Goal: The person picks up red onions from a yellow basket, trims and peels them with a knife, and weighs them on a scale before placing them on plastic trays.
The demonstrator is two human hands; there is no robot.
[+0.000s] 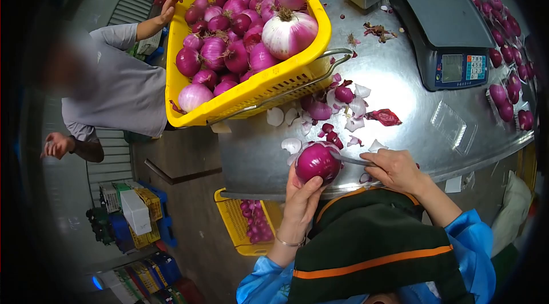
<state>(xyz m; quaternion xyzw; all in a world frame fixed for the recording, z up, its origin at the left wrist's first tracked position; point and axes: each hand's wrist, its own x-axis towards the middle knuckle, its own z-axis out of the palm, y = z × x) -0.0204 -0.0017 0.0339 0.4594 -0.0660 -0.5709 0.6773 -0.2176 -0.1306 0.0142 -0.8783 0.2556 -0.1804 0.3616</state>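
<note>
Steel table [257, 158] takes up much of my feed. Yellow crate [323, 15] at its left side, heaped with loose onions [214, 52]; digital scale [449, 30] off to the right. My left hand [298, 198] is closed around a red onion [317, 162], fingers and thumb wrapped on. My right hand [400, 170] is curled firmly round a knife [355, 160], handle mostly hidden in the fist. To do this well, I'd keep the blade shallow against the skin, roll the onion towards the edge instead of forcing it, and hold the left thumb off the blade's line. Onion sits up at the left fingertips, over the table's near edge, thumb on its near face; blade touches its right flank. Skin scraps [358, 108] lie just beyond.
</note>
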